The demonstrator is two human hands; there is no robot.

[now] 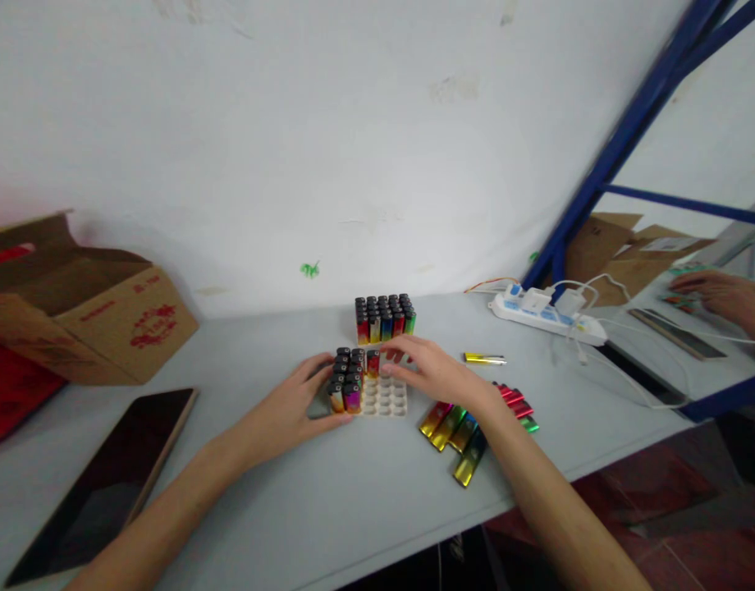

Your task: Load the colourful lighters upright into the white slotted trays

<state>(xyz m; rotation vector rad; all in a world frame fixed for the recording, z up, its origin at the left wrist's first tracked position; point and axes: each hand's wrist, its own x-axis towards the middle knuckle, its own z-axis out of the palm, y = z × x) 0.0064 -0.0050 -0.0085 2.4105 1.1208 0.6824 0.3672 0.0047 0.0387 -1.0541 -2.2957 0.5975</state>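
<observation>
A pale tray (385, 404) with round hollows lies on the table, its left columns filled with upright black-topped lighters (351, 397). My left hand (291, 410) is curved round the tray's left side, thumb and fingers apart. A red lighter (372, 363) stands in the tray's back row; my right hand (423, 369) is just right of it, fingers bent and apart, with nothing visible between them. Behind stands a full block of lighters (386, 322). Loose shiny lighters (467, 460) lie in a pile, partly under my right forearm.
A cardboard box (125, 320) and a dark tablet (107, 484) are on the left. One lighter (485, 359) lies apart at the right, before a power strip (546, 318) with cables. Beyond the blue frame (605, 164), another person's hand (722, 295) shows.
</observation>
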